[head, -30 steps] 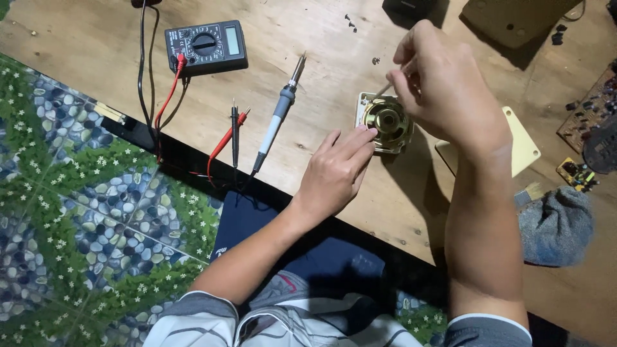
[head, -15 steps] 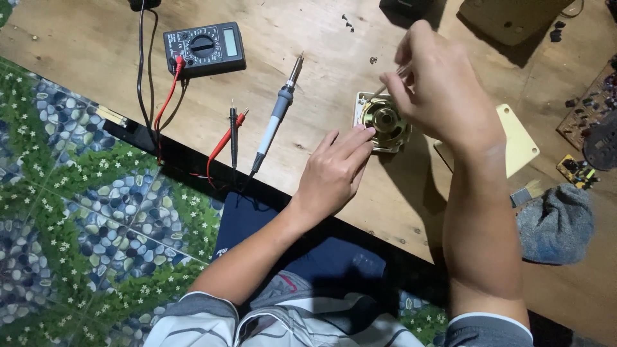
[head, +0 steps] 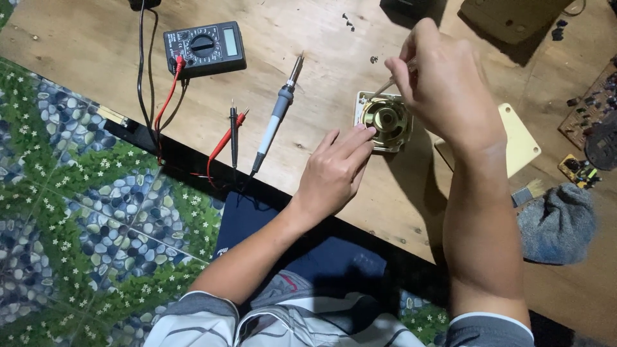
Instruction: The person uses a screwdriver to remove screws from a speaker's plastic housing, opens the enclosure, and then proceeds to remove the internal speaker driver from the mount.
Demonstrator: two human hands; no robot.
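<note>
A small round speaker (head: 384,120) with a gold centre and a pale square frame lies face down on the wooden board (head: 308,90). My left hand (head: 335,170) rests flat beside it, fingertips touching its near edge. My right hand (head: 443,90) hovers over the speaker's far side, fingers pinched on a thin metal tool (head: 385,85) whose tip points down at the frame's corner.
A soldering iron (head: 277,112) lies left of the speaker, with red and black probes (head: 232,132) beside it. A black multimeter (head: 204,47) sits further back. A pale yellow plate (head: 517,141), a brush (head: 528,193), a grey cloth (head: 558,222) and circuit boards (head: 594,109) lie to the right.
My right hand has shifted slightly over the speaker with the thin tool. My left hand has stayed at the speaker's edge.
</note>
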